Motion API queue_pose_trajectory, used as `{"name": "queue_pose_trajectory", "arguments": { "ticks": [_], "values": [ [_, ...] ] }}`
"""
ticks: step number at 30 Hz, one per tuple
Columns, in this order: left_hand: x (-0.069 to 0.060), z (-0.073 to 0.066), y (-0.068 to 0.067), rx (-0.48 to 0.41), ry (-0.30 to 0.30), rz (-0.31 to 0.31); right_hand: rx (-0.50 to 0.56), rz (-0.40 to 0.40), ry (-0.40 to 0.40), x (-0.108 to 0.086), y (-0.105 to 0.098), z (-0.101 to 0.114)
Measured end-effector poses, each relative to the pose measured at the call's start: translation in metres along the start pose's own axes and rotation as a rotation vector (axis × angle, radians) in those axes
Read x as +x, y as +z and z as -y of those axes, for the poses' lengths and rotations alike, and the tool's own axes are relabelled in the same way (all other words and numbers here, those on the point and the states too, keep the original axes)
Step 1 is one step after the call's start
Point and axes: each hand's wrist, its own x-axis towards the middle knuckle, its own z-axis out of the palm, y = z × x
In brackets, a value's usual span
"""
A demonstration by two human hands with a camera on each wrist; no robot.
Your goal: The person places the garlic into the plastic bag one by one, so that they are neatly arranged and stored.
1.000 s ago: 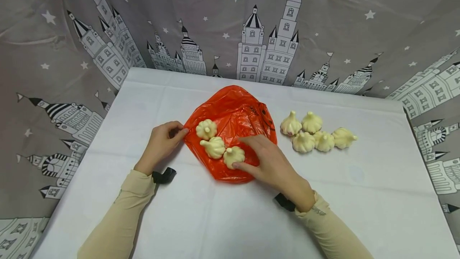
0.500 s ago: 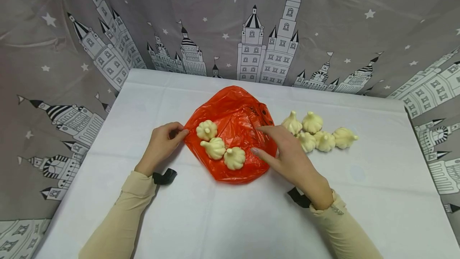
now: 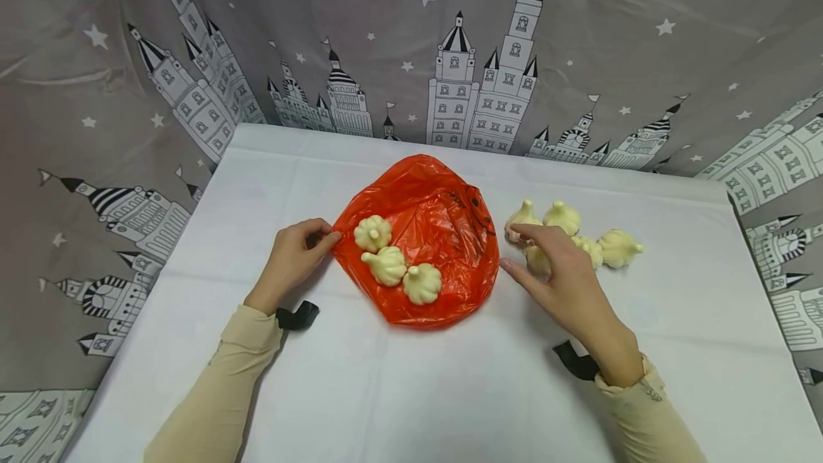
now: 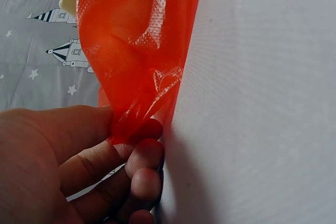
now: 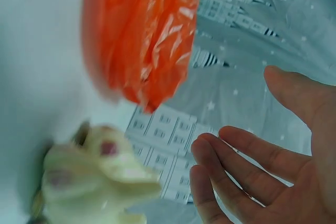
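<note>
I find the bag [image 3: 444,227] to be thin, glossy red plastic, creased across its middle, with black printing near its right edge. It lies spread on the white worktop [image 3: 411,399]. On the bag's left and near part sit three garlic bulbs [image 3: 387,266], cream, ribbed and short-stemmed, close together in a slanting row. A loose group [image 3: 619,247] of five similar bulbs lies just right of the bag.

My left hand [image 3: 296,254] pinches the bag's left corner between thumb and fingers. My right hand [image 3: 569,291] is right of the bag, over the loose group, thumb well parted from the fingers, holding nothing.

The head view alone shows the printing, but my right hand hides part of the loose group there. The left wrist view adds that the plastic is translucent, finely textured and gathered to a point at my fingers. The right wrist view, partly blurred, reveals purplish patches [image 5: 109,148] on bulbs of the loose group and a gap between them and my fingers.
</note>
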Motion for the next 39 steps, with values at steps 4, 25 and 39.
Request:
{"name": "queue_pose_trajectory", "arguments": {
  "ticks": [4, 25, 39],
  "values": [
    [0.001, 0.0, 0.0, 0.0, -0.001, -0.004, -0.043, -0.043, 0.022, -0.008, -0.013, -0.011],
    [-0.002, 0.001, 0.001, -0.001, 0.006, -0.013, -0.189, -0.287, 0.197, -0.038, -0.089, -0.066],
    [0.0, 0.001, -0.001, -0.002, 0.011, -0.011, -0.206, -0.134, 0.353, -0.045, -0.099, -0.099]
  ]
}}
